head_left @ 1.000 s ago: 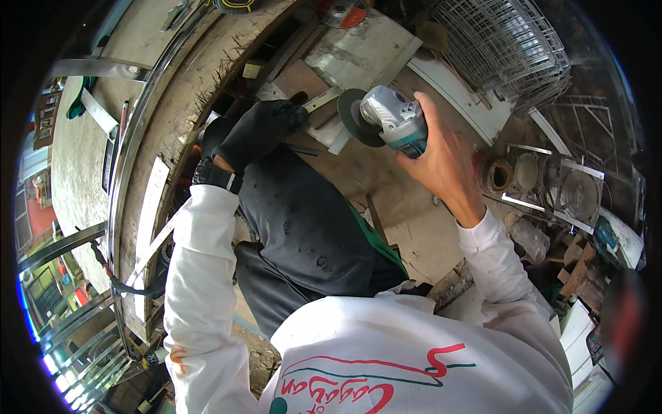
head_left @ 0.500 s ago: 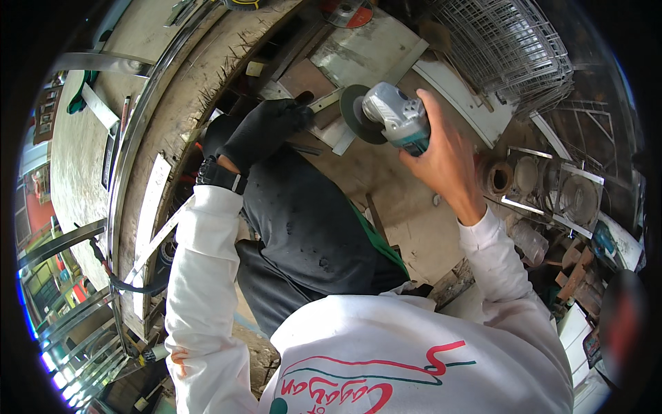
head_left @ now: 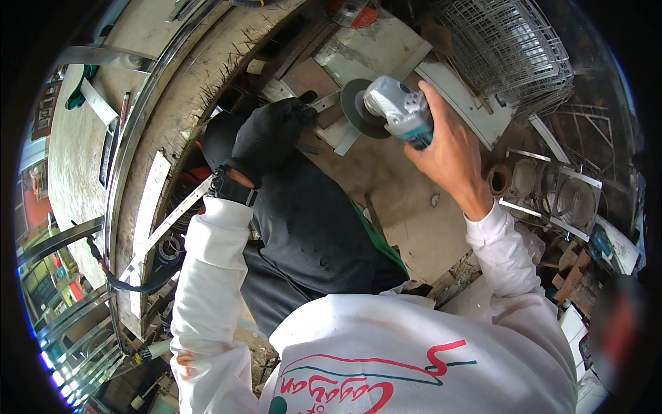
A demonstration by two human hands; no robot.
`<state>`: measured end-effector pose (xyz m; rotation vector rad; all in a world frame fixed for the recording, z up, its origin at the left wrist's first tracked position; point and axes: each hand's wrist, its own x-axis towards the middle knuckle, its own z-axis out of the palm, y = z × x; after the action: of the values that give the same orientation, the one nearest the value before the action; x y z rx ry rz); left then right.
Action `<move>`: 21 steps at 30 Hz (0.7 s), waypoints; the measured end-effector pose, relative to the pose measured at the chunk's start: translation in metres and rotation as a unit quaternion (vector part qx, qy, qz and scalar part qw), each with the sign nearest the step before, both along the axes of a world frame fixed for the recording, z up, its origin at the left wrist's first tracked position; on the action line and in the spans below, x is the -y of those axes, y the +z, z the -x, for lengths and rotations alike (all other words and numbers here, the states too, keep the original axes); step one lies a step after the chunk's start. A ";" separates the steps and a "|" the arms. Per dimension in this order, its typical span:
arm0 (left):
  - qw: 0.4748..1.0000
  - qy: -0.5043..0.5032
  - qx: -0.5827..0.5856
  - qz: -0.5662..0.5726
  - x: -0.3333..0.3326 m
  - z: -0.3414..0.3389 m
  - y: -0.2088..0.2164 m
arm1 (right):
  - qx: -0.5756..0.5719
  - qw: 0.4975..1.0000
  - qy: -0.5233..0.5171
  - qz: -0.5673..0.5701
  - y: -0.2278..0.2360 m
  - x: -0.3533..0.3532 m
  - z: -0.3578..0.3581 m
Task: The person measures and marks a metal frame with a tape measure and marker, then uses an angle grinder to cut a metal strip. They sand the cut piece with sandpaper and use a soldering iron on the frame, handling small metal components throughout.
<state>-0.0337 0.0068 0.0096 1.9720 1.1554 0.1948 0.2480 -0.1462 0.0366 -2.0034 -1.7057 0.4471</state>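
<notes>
My left hand (head_left: 272, 134), in a black glove, is closed around a narrow pale metal flat bar (head_left: 327, 102). The bar's far end pokes out past the fingers toward the grinder. Behind my wrist, a perforated strip (head_left: 181, 212) slants down to the left; it looks like the same bar, but the glove hides the join. Bare, my right hand (head_left: 448, 145) wraps around the body of a grey and teal angle grinder (head_left: 398, 109). Its dark cutting disc (head_left: 358, 114) stands at the bar's tip; whether they touch I cannot tell.
A worn wooden bench edge (head_left: 200, 90) with a metal rail runs along my left. Boards (head_left: 365, 52) and a red and grey disc (head_left: 353, 10) lie ahead. Wire racks (head_left: 507, 48) stand far right, a two-burner stove (head_left: 552, 186) below them. My dark-trousered leg (head_left: 310, 221) is beneath the hands.
My left wrist has shifted a little to the right and turned, and the perforated strip has moved with it. The grinder in my right hand has moved slightly up and right.
</notes>
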 end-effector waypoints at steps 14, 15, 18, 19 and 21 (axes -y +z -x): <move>0.955 -0.013 -0.103 -0.278 0.036 -0.010 0.013 | -0.033 0.999 -0.035 0.005 0.003 0.010 0.001; 0.954 -0.023 -0.105 -0.281 0.036 -0.009 0.010 | -0.038 0.999 -0.032 0.013 0.004 0.011 0.001; 0.948 -0.048 -0.103 -0.296 0.034 -0.008 0.009 | -0.054 0.998 -0.028 0.025 0.003 0.014 0.001; 0.947 -0.055 -0.096 -0.303 0.033 -0.008 0.009 | -0.058 0.998 -0.029 0.024 0.002 0.019 0.000; 0.944 -0.058 -0.094 -0.312 0.033 -0.008 0.009 | -0.065 0.997 -0.034 0.024 0.003 0.020 0.000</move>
<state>-0.0257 -0.0259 0.0190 2.6572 1.1862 0.3512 0.2485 -0.1664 0.0392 -2.0134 -1.5575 0.5859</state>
